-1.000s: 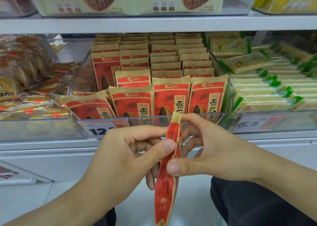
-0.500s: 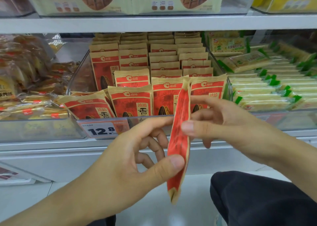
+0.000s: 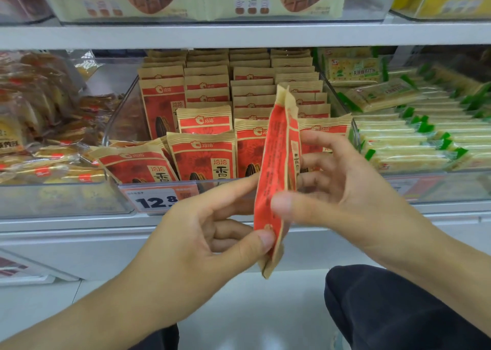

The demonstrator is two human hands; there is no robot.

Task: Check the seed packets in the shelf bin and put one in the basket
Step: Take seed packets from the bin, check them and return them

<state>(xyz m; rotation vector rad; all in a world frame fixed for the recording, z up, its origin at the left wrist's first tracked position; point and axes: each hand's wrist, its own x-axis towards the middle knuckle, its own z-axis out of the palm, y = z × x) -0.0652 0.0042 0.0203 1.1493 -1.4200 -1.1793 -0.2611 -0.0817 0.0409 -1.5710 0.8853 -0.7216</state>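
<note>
A seed packet (image 3: 276, 174) is being held edge-on in front of the shelf bin (image 3: 117, 116), so its printing is hard to read. It is being pinched near the bottom by the left hand (image 3: 202, 232), and by the thumb and fingers of the right hand (image 3: 342, 190). More packets (image 3: 202, 155) are being kept upright in rows in the bin. The price tag (image 3: 156, 199) is being partly hidden by the left hand.
</note>
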